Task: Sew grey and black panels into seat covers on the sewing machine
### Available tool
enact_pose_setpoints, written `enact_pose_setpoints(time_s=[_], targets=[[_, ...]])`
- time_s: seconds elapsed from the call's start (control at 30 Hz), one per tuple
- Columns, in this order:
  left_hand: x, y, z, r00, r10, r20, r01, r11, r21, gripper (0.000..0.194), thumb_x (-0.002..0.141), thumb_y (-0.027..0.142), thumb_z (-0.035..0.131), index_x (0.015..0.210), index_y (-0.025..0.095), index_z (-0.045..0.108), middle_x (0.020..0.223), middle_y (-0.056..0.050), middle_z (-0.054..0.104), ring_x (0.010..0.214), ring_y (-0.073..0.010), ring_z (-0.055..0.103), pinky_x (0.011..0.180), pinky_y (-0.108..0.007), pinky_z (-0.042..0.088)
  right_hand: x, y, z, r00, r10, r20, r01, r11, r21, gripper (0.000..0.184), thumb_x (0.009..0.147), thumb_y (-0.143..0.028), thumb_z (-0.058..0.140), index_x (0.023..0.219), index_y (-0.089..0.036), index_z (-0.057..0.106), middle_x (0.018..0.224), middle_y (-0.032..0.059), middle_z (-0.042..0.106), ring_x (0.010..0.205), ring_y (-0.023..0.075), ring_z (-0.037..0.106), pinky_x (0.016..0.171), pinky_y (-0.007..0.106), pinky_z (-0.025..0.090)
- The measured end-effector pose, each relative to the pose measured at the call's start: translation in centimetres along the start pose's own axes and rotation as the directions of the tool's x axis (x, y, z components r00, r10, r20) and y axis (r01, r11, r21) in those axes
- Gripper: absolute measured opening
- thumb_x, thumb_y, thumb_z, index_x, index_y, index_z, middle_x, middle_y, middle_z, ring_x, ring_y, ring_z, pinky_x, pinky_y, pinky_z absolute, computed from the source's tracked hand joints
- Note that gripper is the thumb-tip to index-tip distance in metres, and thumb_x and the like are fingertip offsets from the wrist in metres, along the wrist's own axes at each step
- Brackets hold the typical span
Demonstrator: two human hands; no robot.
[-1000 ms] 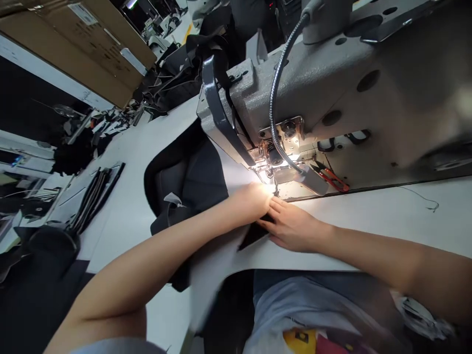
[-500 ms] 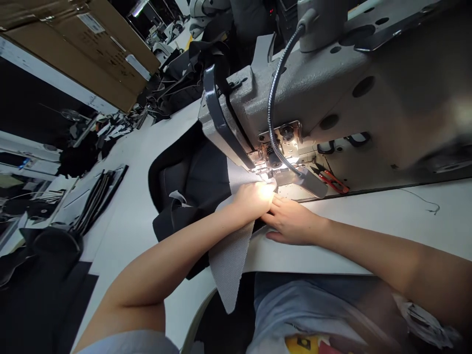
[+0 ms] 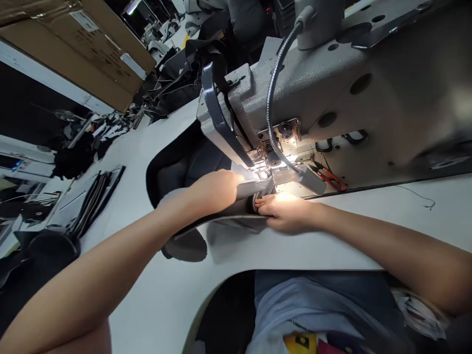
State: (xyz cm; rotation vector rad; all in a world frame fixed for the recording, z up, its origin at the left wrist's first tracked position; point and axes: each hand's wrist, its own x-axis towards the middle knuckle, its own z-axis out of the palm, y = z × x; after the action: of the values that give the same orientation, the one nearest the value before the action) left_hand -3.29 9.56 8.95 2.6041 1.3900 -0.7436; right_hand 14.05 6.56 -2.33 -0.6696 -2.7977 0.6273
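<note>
Left hand [image 3: 219, 191] moved leftward, grip clasping fabric [image 3: 252, 188] extending rightward, right hand [image 3: 286, 211] touching it, closure unclear

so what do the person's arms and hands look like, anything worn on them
The left hand and right hand are bare: no gloves, and no watch or bracelet shows. The forearms are uncovered, with no sleeve in view. The top is pale blue-grey with a partly visible yellow and red print.
</note>
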Motion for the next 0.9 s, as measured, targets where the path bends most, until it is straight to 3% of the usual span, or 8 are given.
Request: enact_pose_setpoints(time_s=[0.1, 0.23, 0.33, 0.43, 0.6, 0.7, 0.9], targets=[[1.6, 2.6, 1.3, 0.994, 0.091, 0.058, -0.091, 0.996, -0.005, 0.028, 0.083, 0.015, 0.041, 0.085, 0.014, 0.069, 0.085, -0.009, 0.069, 0.077, -0.0212, 0.062, 0.072, -0.029, 0.046, -0.4, 0.2, 0.9, 1.000, 0.012, -0.023, -0.011, 0.999, 0.051, 0.021, 0.079, -0.017, 0.054, 0.095, -0.014, 0.068, 0.097, 0.0101, 0.069, 0.089, 0.0217, 0.061, 0.079, 0.032, 0.047], [2.2, 4.8, 4.5, 0.999, 0.042, 0.016, -0.037, 0.978, -0.205, 0.041, 0.083, 0.027, 0.049, 0.121, 0.021, 0.063, 0.103, -0.007, 0.071, 0.085, -0.0209, 0.066, 0.070, -0.026, 0.049, -1.5, -1.1, 2.6, 1.000, -0.001, -0.021, 0.000, 0.998, -0.058, 0.026, 0.080, -0.020, 0.055, 0.099, -0.011, 0.070, 0.096, 0.0131, 0.071, 0.091, 0.0254, 0.063, 0.084, 0.038, 0.047], [1.3, 4.1, 5.7, 0.998, -0.040, 0.055, 0.045, 0.995, -0.090, 0.062, 0.082, 0.025, 0.052, 0.144, 0.028, 0.044, 0.104, -0.007, 0.072, 0.087, -0.0254, 0.069, 0.071, -0.031, 0.052, -1.9, -1.8, 3.2, 0.990, -0.114, -0.088, 0.105, 0.990, -0.098, 0.039, 0.080, -0.020, 0.057, 0.116, -0.009, 0.067, 0.115, 0.0155, 0.068, 0.110, 0.0277, 0.059, 0.100, 0.041, 0.042], [0.7, 3.5, 5.4, 0.992, -0.089, 0.086, 0.089, 0.996, 0.007, 0.064, 0.086, 0.021, 0.048, 0.148, 0.031, 0.038, 0.100, -0.008, 0.072, 0.086, -0.0278, 0.070, 0.072, -0.035, 0.053, -1.9, -1.7, 3.7, 0.970, -0.174, -0.168, 0.158, 0.982, -0.102, 0.050, 0.081, -0.023, 0.059, 0.129, -0.010, 0.060, 0.131, 0.0167, 0.060, 0.124, 0.0282, 0.051, 0.108, 0.044, 0.037], [1.5, 4.5, 5.0, 0.987, -0.098, 0.127, 0.112, 0.987, -0.113, 0.062, 0.088, 0.019, 0.043, 0.149, 0.027, 0.036, 0.110, -0.011, 0.071, 0.096, -0.0266, 0.069, 0.077, -0.034, 0.053, -1.8, -1.7, 4.5, 0.972, -0.134, -0.194, 0.108, 0.984, -0.140, 0.043, 0.085, -0.026, 0.059, 0.124, -0.009, 0.062, 0.122, 0.0164, 0.064, 0.117, 0.0289, 0.055, 0.105, 0.045, 0.039], [2.1, 4.9, 5.3, 0.988, -0.118, 0.103, 0.129, 0.985, -0.113, 0.067, 0.086, 0.016, 0.044, 0.151, 0.024, 0.031, 0.106, -0.010, 0.071, 0.094, -0.0273, 0.069, 0.076, -0.034, 0.052, -1.8, -1.7, 4.3, 0.977, -0.110, -0.182, 0.079, 0.983, -0.168, 0.039, 0.085, -0.030, 0.060, 0.117, -0.009, 0.065, 0.116, 0.0166, 0.066, 0.111, 0.0299, 0.056, 0.100, 0.045, 0.042], [3.2, 5.0, 4.7, 0.985, -0.171, 0.020, 0.172, 0.982, -0.077, 0.061, 0.090, 0.018, 0.045, 0.150, 0.024, 0.034, 0.112, -0.012, 0.067, 0.097, -0.0309, 0.067, 0.078, -0.038, 0.051, -1.2, -0.4, 3.8, 0.974, -0.076, -0.212, 0.044, 0.988, -0.150, 0.045, 0.083, -0.036, 0.064, 0.116, -0.006, 0.062, 0.118, 0.0189, 0.063, 0.116, 0.0329, 0.052, 0.102, 0.050, 0.040]])
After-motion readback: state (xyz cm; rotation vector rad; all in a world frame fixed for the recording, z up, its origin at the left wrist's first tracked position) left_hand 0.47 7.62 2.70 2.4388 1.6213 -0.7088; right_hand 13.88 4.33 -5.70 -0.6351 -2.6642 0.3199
